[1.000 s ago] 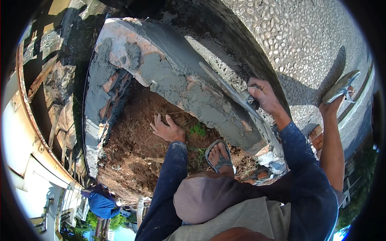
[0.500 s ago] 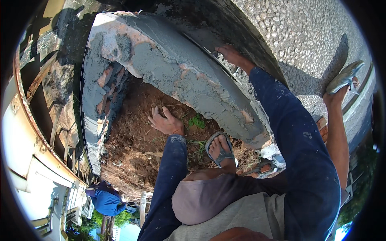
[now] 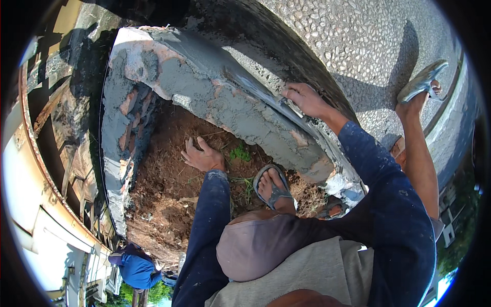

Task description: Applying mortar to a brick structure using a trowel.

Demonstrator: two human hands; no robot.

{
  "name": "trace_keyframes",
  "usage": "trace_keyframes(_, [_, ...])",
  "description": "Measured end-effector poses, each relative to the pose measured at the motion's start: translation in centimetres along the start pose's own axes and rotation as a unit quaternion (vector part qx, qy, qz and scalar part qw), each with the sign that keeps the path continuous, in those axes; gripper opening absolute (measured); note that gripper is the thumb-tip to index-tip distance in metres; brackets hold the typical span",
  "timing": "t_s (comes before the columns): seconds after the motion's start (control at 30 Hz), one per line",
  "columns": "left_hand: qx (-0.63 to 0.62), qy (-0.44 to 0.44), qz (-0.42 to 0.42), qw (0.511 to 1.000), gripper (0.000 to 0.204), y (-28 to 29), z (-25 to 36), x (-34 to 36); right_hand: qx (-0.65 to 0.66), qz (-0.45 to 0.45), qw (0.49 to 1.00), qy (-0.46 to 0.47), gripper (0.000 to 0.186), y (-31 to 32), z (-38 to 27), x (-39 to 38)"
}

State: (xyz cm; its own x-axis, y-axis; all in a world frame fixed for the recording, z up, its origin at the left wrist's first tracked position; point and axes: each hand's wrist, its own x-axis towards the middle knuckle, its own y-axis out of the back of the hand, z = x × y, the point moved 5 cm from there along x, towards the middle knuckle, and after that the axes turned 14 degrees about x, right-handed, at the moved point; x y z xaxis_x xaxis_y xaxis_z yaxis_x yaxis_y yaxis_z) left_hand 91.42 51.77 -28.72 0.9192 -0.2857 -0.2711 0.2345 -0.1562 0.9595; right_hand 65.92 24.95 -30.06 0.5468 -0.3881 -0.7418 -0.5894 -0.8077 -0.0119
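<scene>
right hand (image 3: 306, 100): fingers wrapped round flat tool (image 3: 265, 94); uneven pressure might drag soft-looking mortar (image 3: 240, 116) loose. left hand (image 3: 204, 156): fingers spread over soil (image 3: 161, 171); crumbly ground might slip underneath.

Unequal Reach, Seen from Above

The left arm (image 3: 210, 204) extends forward; the left hand (image 3: 204, 156) lies back uppermost, its fingers (image 3: 191, 146) loosely parted. The right arm (image 3: 376, 153) reaches farther forward, angled inward toward the left; the right hand (image 3: 307, 100) is closed in a grip, the wrist (image 3: 335, 121) bare.
</scene>
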Motion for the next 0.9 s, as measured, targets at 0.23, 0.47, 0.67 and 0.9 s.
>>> trace_keyframes(0.23, [0.0, -0.002, 0.012, 1.0, 0.062, -0.2, -0.3, -0.1, -0.045, 0.025, 0.999, 0.001, 0.053, 0.7, 1.1, -6.8])
trace_keyframes(0.47, [0.005, 0.004, 0.031, 0.999, 0.06, 0.2, -0.7, 0.0, 0.017, 0.043, 0.998, -0.047, 0.035, 2.5, 4.6, -13.8])
trace_keyframes(0.67, [-0.006, 0.002, 0.043, 0.999, 0.058, -0.9, 0.4, -0.7, 0.078, 0.051, 0.989, -0.111, 0.031, 4.2, 1.6, -21.5])
trace_keyframes(0.9, [-0.02, 0.008, 0.069, 0.997, 0.055, -0.6, -1.7, -0.3, 0.155, 0.119, 0.978, 0.073, 0.038, 5.1, -11.9, -29.2])
